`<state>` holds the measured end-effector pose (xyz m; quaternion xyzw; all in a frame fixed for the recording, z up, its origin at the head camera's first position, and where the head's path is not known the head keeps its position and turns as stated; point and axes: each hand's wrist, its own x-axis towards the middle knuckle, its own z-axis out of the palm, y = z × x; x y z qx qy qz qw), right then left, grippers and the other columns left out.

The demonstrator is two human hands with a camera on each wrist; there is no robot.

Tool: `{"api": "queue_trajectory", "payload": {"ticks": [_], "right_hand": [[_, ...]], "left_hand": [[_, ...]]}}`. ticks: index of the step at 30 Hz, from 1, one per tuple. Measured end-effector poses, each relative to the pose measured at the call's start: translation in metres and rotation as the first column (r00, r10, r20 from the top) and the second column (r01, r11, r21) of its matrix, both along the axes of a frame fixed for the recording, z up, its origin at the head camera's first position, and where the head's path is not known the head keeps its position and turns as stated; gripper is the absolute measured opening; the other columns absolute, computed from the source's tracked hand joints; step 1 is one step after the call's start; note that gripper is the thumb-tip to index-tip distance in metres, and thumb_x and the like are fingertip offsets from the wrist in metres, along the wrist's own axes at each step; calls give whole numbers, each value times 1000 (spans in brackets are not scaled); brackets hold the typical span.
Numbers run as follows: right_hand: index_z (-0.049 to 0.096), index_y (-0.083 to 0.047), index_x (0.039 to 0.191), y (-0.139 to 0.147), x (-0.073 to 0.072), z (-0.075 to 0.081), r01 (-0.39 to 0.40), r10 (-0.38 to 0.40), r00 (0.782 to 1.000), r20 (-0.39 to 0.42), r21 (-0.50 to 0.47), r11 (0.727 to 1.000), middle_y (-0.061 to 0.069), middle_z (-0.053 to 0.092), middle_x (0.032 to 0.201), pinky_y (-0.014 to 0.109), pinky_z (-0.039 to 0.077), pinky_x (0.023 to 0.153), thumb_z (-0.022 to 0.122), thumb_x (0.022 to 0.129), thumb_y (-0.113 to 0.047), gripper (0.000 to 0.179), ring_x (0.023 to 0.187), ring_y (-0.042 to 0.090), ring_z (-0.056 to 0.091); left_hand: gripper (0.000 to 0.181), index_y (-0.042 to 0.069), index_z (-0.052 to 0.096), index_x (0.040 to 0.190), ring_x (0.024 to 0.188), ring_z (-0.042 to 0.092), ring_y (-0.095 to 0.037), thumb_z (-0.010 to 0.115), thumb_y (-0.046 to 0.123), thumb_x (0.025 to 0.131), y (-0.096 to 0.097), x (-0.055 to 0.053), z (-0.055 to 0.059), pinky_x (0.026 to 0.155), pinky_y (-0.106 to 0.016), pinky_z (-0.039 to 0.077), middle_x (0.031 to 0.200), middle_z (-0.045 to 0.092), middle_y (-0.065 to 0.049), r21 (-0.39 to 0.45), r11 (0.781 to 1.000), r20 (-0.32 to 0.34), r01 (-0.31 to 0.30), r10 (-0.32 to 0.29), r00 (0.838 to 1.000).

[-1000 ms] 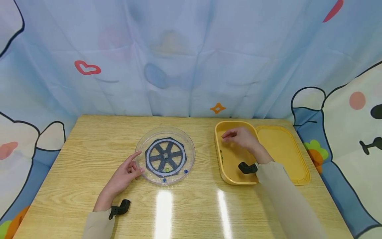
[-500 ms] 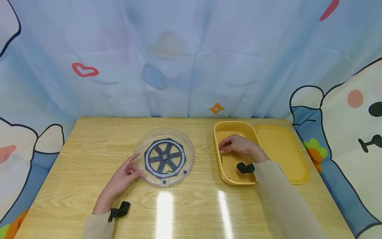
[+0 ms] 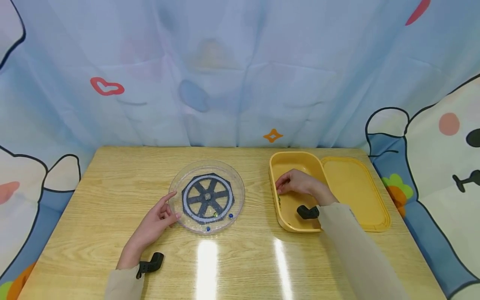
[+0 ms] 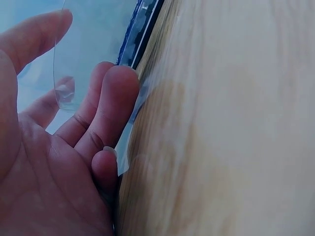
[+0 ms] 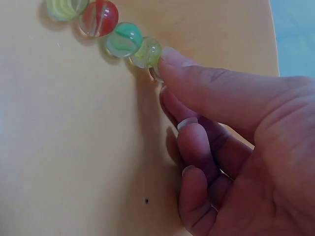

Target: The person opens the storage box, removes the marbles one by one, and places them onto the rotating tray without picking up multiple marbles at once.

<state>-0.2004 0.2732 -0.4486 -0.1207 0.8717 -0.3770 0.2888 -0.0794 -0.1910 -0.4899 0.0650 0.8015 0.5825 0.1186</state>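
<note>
A clear round dish (image 3: 236,179) stands left of the table's middle, with a dark six-spoked wheel shape (image 3: 204,207) showing in it. Two blue marbles (image 3: 230,216) and a yellow-green marble (image 3: 215,214) lie in its near part. My left hand (image 3: 154,221) holds the dish's left rim, thumb and index finger spread along it. Inside the yellow box (image 3: 296,214), my right hand (image 3: 298,182) reaches to the left wall. Its thumb and index finger pinch a marble (image 5: 156,74), mostly hidden, at the end of a row with red (image 5: 99,18), green (image 5: 124,40) and yellow (image 5: 146,53) marbles.
A yellow lid (image 3: 354,193) lies flat just right of the box. The wooden table (image 3: 243,258) ends at a patterned blue curtain (image 3: 225,75) behind. Black wrist cameras (image 3: 151,263) sit on both wrists.
My right hand has come down and nearer inside the box to the marbles by the left wall. In the dish, the yellow-green marble has rolled slightly right. My left hand has stayed put.
</note>
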Motion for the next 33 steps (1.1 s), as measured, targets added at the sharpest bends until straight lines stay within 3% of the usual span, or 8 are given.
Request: {"api": "queue_trajectory", "payload": {"ticks": [11, 17, 24, 29, 33], "right_hand": [[75, -5, 101, 5, 1, 2, -28, 28, 998, -59, 6, 1000, 2, 72, 95, 32, 47, 83, 76, 89, -15, 15, 87, 16, 62], [77, -7, 101, 7, 4, 11, 13, -13, 996, -89, 0, 1000, 2, 73, 97, 31, 45, 85, 75, 91, -17, 15, 92, 16, 61], [74, 0, 109, 9, 8, 30, 44, -49, 991, -128, -44, 998, 8, 72, 104, 35, 47, 88, 72, 94, -15, 22, 96, 20, 63], [73, 0, 111, 5, 14, 45, 63, -68, 981, -184, -29, 998, 8, 71, 108, 37, 48, 86, 69, 96, -16, 22, 98, 22, 63], [75, -4, 108, -3, 21, 53, 54, -55, 951, -304, -10, 998, 4, 72, 105, 37, 49, 81, 70, 95, -18, 20, 93, 21, 63]], "left_hand": [[70, 16, 32, 156, 66, 53, -23, 69, 19, 96, 1, -1, 4, 62, -31, 45, 85, 54, -10, 8, 1000, 16, 5, -5, 1000], [70, 16, 32, 156, 66, 53, -23, 69, 20, 96, 1, -1, 5, 63, -31, 45, 85, 54, -10, 12, 1000, 15, 5, -5, 1000], [69, 14, 32, 156, 66, 53, -24, 68, 18, 97, -1, 0, 2, 62, -31, 44, 84, 53, -9, 13, 1000, 1, 3, -3, 1000], [69, 14, 32, 156, 67, 53, -25, 68, 20, 97, 0, 0, 4, 62, -31, 43, 85, 54, -10, 15, 1000, 5, 7, -7, 1000], [69, 16, 34, 155, 67, 53, -23, 69, 20, 96, 2, 0, 5, 63, -30, 44, 85, 54, -10, 9, 1000, 16, 1, -1, 1000]]}}
